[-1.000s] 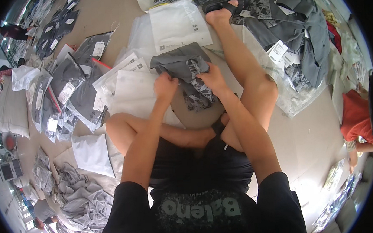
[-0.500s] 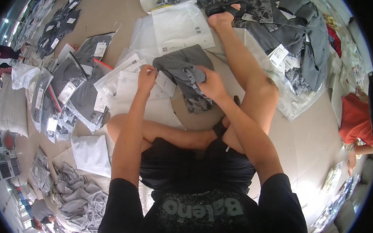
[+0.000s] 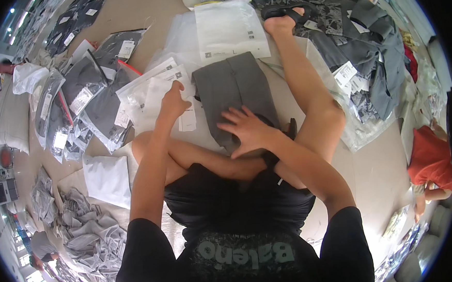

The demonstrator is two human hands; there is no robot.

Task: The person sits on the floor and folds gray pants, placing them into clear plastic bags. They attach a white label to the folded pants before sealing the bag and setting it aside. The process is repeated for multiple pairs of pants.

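A folded dark grey garment (image 3: 238,83) lies flat on the floor covering in front of me, its plain side up with a seam down the middle. My right hand (image 3: 248,131) rests spread on its near end. My left hand (image 3: 176,100) hovers left of the garment with thumb and fingers apart, holding nothing that I can see. Under and beside it lie white printed plastic bags (image 3: 153,93). A white tag (image 3: 187,123) shows between this hand and the garment.
Beyond the garment lies a clear-and-white packing bag (image 3: 229,29). Bagged grey garments (image 3: 85,87) with tags are at left, loose grey garments (image 3: 366,65) at right by my outstretched leg. A white bag (image 3: 107,180) and crumpled grey cloth (image 3: 89,232) lie nearer left. A person in red (image 3: 429,154) is at far right.
The garment's raised, patterned fold has gone down, and its plain grey side now faces up. My right hand has let go of the fold and spread flat. My left hand's pinch has opened.
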